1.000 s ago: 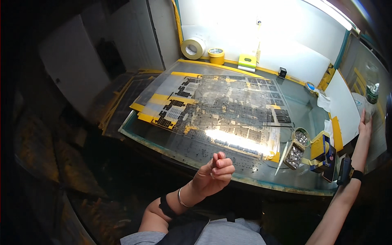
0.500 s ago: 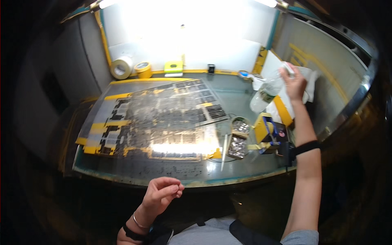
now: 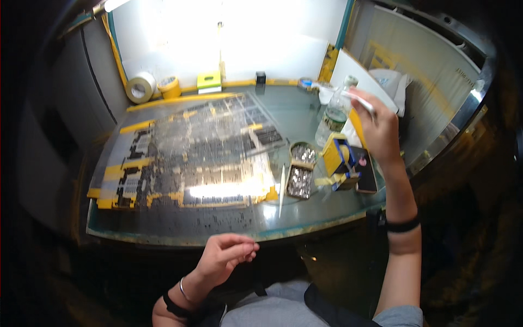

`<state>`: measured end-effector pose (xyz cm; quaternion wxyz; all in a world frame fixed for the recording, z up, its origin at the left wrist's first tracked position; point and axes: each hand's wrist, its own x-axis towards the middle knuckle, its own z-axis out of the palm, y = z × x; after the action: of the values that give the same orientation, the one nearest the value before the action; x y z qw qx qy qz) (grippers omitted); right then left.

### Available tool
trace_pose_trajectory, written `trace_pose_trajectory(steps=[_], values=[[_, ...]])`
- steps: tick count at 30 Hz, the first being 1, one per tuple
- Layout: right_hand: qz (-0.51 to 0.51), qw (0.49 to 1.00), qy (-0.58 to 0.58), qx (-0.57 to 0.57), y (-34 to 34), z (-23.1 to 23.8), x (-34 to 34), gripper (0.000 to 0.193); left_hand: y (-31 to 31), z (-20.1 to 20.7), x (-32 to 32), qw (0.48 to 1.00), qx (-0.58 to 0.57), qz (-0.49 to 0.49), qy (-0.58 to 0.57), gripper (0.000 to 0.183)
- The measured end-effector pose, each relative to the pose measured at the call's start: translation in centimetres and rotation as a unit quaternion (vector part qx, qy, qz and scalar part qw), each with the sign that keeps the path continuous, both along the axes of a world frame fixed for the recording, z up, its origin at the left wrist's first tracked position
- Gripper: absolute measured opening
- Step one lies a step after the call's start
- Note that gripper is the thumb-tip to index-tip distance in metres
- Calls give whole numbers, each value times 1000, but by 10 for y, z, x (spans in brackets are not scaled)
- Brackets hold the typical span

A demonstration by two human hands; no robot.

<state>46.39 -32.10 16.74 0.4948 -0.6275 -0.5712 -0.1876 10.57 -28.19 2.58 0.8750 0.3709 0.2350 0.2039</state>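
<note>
My right hand (image 3: 378, 128) is raised at the right of the glass-topped table (image 3: 289, 231), its fingers closed on a small white folded pad (image 3: 363, 101). Just left of it stands a clear plastic bottle (image 3: 330, 121) with a green label. Whether my fingers touch the bottle I cannot tell. My left hand (image 3: 226, 259) hovers at the table's near edge, thumb pressed to curled fingers; what it holds, if anything, is hidden. Left of centre on the table lies a large transparent film sheet (image 3: 201, 144) with dark patterns and yellow tape.
A round tin (image 3: 303, 152) and a box of small shiny pieces (image 3: 299, 182) sit beside a white pen-like stick (image 3: 282, 191). A yellow-and-blue tape dispenser (image 3: 339, 161) stands by a dark notebook (image 3: 366, 171). Tape rolls (image 3: 141, 87) line the back left.
My right hand has come down and nearer, with the white pad in it. The bottle, tilted and blurred before, now stands more upright. The view has shifted right; my left hand keeps its pinch.
</note>
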Motion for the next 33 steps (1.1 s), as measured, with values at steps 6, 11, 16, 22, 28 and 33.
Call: trace_pose_trajectory(steps=[6, 11, 16, 22, 28, 33], values=[[165, 974, 41, -146, -96, -92, -117, 31, -10, 11, 46, 998, -37, -49, 22, 19], [208, 969, 85, -99, -86, -131, -145, 38, -15, 1, 42, 1000, -26, -16, -5, 24], [220, 970, 21, -102, -80, -141, -146, 52, -12, 3, 43, 1000, -2, -24, 13, 34], [204, 977, 6, -62, -82, -145, -149, 46, -13, 20, 38, 999, -16, -39, 23, 37], [233, 971, 34, 37, -80, -156, -150, 36, -18, 20, 36, 979, -195, -60, 2, 34], [268, 937, 217, 51, -76, -168, -153, 18, -18, 15, 40, 985, -162, -51, -13, 30]])
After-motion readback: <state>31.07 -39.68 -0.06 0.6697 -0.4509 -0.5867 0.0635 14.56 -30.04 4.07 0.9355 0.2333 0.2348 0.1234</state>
